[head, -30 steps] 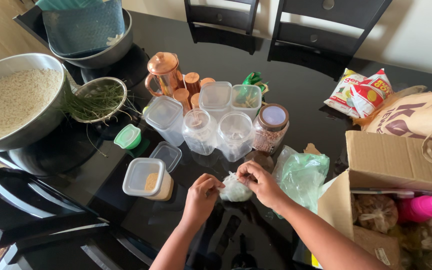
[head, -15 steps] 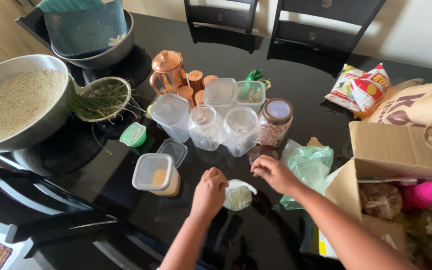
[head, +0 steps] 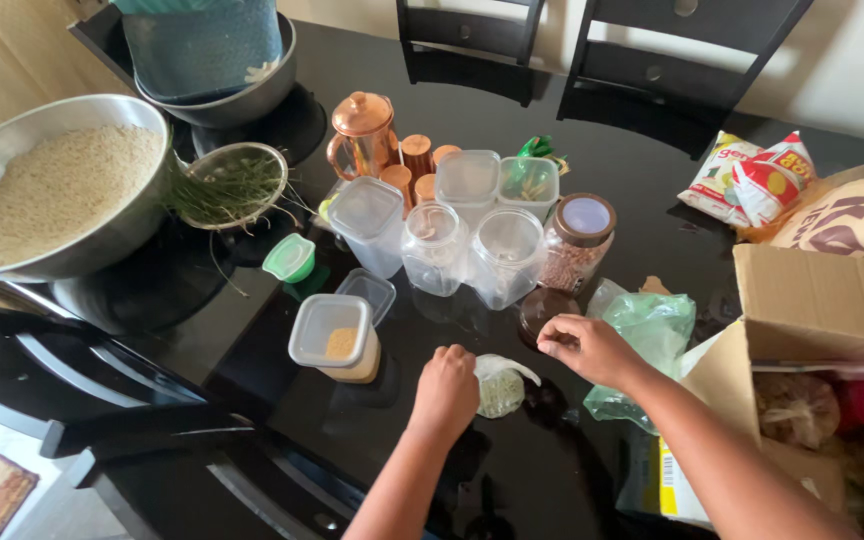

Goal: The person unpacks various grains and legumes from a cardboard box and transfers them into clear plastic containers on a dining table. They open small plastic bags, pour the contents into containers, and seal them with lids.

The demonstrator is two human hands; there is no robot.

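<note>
Probably light, soft and slippery, best pinched by its twisted neck: small pouch (head: 501,388) under closed left hand (head: 447,391), right hand (head: 589,347) pinched empty just beside.

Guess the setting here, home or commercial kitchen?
Likely a home dining table: dining chairs at the far side, a steel bowl of rice, small storage jars, and a grocery box being unpacked.
</note>
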